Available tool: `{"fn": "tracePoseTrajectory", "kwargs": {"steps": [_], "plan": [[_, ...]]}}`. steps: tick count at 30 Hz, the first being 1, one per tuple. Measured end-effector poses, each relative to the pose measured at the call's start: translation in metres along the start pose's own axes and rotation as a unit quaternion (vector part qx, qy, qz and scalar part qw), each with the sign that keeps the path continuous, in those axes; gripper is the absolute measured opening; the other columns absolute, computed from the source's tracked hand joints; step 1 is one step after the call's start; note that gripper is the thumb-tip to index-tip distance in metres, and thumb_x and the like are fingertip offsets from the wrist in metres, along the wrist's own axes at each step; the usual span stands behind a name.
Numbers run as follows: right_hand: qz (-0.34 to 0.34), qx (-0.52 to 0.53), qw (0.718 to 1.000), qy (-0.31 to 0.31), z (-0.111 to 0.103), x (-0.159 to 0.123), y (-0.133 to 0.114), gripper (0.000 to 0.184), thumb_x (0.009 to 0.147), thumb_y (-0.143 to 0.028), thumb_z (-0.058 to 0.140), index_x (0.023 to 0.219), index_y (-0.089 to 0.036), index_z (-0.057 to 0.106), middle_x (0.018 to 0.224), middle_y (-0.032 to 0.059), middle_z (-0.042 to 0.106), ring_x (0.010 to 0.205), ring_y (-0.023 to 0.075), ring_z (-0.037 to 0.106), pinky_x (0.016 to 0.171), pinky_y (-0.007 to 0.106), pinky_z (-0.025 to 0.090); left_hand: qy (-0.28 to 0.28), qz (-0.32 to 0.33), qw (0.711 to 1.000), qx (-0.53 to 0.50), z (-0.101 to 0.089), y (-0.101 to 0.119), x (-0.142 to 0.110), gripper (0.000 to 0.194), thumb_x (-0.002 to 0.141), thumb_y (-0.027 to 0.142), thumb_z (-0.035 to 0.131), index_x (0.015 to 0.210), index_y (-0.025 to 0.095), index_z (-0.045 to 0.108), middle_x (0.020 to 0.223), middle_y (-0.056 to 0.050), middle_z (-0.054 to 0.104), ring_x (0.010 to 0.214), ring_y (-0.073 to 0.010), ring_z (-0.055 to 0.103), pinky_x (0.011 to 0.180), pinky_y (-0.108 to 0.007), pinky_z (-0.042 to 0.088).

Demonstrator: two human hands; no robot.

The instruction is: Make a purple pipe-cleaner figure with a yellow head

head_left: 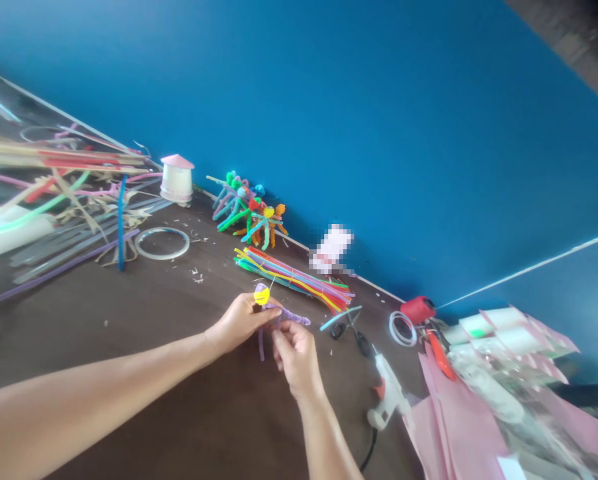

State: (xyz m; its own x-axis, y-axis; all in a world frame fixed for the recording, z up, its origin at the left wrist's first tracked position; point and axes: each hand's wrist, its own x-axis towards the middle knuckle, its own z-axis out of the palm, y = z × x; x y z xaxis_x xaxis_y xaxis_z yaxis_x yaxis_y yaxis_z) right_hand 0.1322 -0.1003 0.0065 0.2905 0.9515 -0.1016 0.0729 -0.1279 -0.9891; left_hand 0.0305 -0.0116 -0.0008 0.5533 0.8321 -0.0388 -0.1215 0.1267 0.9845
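Between my hands is a small pipe-cleaner figure [295, 318] in purple, with a yellow-faced round head at its top. My left hand [239, 321] pinches it just under the head, thumb along the front. The fingertips of my right hand [295, 350] are closed on a purple limb of the same figure, lower and to the right. One purple strand hangs straight down between the hands. Just beyond lies a bundle of multicoloured pipe cleaners [293, 277]. Behind it stand several finished-looking pipe-cleaner figures [253, 210] in green, blue and orange.
Right of my hands lie scissors [349, 328] and a white glue gun [387, 393] with a black cord. Farther right are a red spool [417, 309] and pink sheets [453, 420]. At left are a white ring [163, 253], a paper cup [177, 183] and strewn strips. A blue wall [329, 120] rises behind.
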Motion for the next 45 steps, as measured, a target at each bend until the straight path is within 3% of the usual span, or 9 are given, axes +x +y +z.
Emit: {"fn": "tracePoseTrajectory", "kwargs": {"steps": [4,8,14,18,25,29,35,39,45], "plan": [[-0.109,-0.141,0.983,0.047,-0.002,-0.006,-0.003,0.013,0.078,-0.025,0.050,0.081,-0.018,0.061,0.056,-0.0006,0.057,0.046,0.0108,0.049,0.046,0.021,0.037,0.004,0.005,0.999,0.050,-0.002,-0.004,0.002,0.023,0.063,0.033,0.064,0.075,0.013,0.062,0.053,0.003,0.054,0.048,-0.0099,0.047,0.048,-0.022,0.038],[-0.167,-0.218,0.957,0.093,-0.009,-0.007,-0.004,0.014,0.080,-0.023,0.049,0.083,-0.020,0.062,0.066,0.0039,0.063,0.059,0.0166,0.058,0.059,0.025,0.041,-0.029,0.011,0.998,0.061,-0.003,-0.003,0.000,0.029,0.068,0.040,0.059,0.076,0.012,0.061,0.050,0.003,0.051,0.045,-0.0085,0.045,0.044,-0.020,0.035],[-0.161,-0.246,0.950,0.108,-0.012,-0.004,-0.004,0.018,0.082,-0.024,0.045,0.085,-0.021,0.063,0.076,0.0080,0.067,0.070,0.0211,0.062,0.064,0.028,0.044,-0.055,-0.055,0.995,-0.057,-0.002,0.007,-0.004,0.037,0.070,0.048,0.055,0.066,0.011,0.055,0.056,0.001,0.053,0.043,-0.0066,0.045,0.042,-0.019,0.035],[-0.166,-0.224,0.956,0.090,-0.010,-0.003,-0.007,0.021,0.083,-0.024,0.043,0.082,-0.018,0.063,0.076,0.0073,0.067,0.073,0.0207,0.062,0.069,0.028,0.045,-0.114,-0.099,0.971,-0.183,-0.004,0.006,-0.002,0.039,0.075,0.049,0.048,0.070,0.011,0.056,0.062,-0.003,0.059,0.050,-0.0113,0.054,0.047,-0.022,0.040],[-0.153,-0.202,0.964,0.086,-0.010,-0.002,-0.011,0.021,0.082,-0.023,0.044,0.082,-0.017,0.064,0.076,0.0050,0.067,0.073,0.0185,0.062,0.067,0.026,0.047,-0.121,-0.147,0.967,-0.170,-0.004,0.007,-0.001,0.026,0.066,0.035,0.065,0.068,0.010,0.059,0.063,-0.002,0.061,0.055,-0.0122,0.059,0.051,-0.022,0.044],[-0.130,-0.187,0.971,0.066,-0.009,-0.001,-0.008,0.023,0.083,-0.026,0.043,0.080,-0.017,0.064,0.074,0.0052,0.067,0.068,0.0189,0.062,0.064,0.026,0.047,-0.098,-0.120,0.977,-0.144,-0.001,0.008,-0.002,0.027,0.065,0.037,0.065,0.066,0.010,0.059,0.058,-0.001,0.060,0.051,-0.0099,0.056,0.049,-0.020,0.042],[-0.124,-0.181,0.975,0.039,-0.006,-0.003,-0.007,0.022,0.083,-0.024,0.043,0.080,-0.015,0.063,0.071,0.0049,0.066,0.062,0.0170,0.060,0.058,0.024,0.045,-0.040,-0.083,0.992,-0.088,0.001,0.003,-0.001,0.033,0.065,0.036,0.063,0.086,0.012,0.060,0.057,0.000,0.060,0.048,-0.0105,0.054,0.044,-0.020,0.038],[-0.142,-0.219,0.964,0.044,-0.004,-0.005,-0.005,0.017,0.083,-0.023,0.043,0.084,-0.015,0.059,0.072,0.0044,0.065,0.062,0.0159,0.060,0.059,0.023,0.045,-0.005,-0.021,1.000,0.019,-0.001,-0.002,0.001,0.029,0.066,0.035,0.061,0.082,0.011,0.063,0.058,0.000,0.059,0.049,-0.0102,0.051,0.046,-0.021,0.039],[-0.178,-0.300,0.935,0.070,-0.004,-0.008,-0.005,0.014,0.083,-0.021,0.041,0.083,-0.017,0.054,0.066,0.0027,0.063,0.057,0.0141,0.058,0.056,0.022,0.042,-0.016,0.042,0.992,0.115,-0.004,-0.003,0.002,0.028,0.068,0.035,0.058,0.081,0.011,0.064,0.059,-0.001,0.059,0.053,-0.0116,0.052,0.049,-0.021,0.042]]}}
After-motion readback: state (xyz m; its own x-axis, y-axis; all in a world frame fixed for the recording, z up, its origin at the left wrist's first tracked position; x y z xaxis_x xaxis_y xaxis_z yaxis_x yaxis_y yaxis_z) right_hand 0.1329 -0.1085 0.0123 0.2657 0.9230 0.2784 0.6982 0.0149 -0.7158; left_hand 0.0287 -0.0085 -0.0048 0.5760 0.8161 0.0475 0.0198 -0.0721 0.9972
